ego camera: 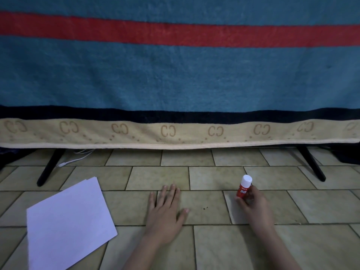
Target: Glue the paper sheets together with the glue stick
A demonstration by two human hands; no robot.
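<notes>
Glue stick: a red tube [243,187] with a white cap, standing near upright on the floor [204,240] at about 4 o'clock in the view. Its long axis is almost vertical, cap end up and leaning slightly toward 1 o'clock.
Right hand: the hand [251,201] reaches in from 5 o'clock, fingers curled round the lower part of the tube and gripping it; the forearm runs back to the bottom edge.
Left hand: the hand [167,209] lies flat, palm down on the floor near 6 o'clock, fingers straight and pointing toward 12 o'clock, thumb spread out toward 3 o'clock. It holds nothing.
Paper: a small stack of white sheets [70,221] lies flat on the floor at 8 o'clock, well apart from both hands. Its long axis runs from 7 o'clock to 1 o'clock, with the edges fanned slightly at the far corner.
Floor: beige tiles with dark joints.
Backdrop: a blue towel [175,78] with a red stripe and tan border hangs at 12 o'clock over two black legs [49,168].
Cable: a white cable [76,158] lies beneath the towel at 10 o'clock.
</notes>
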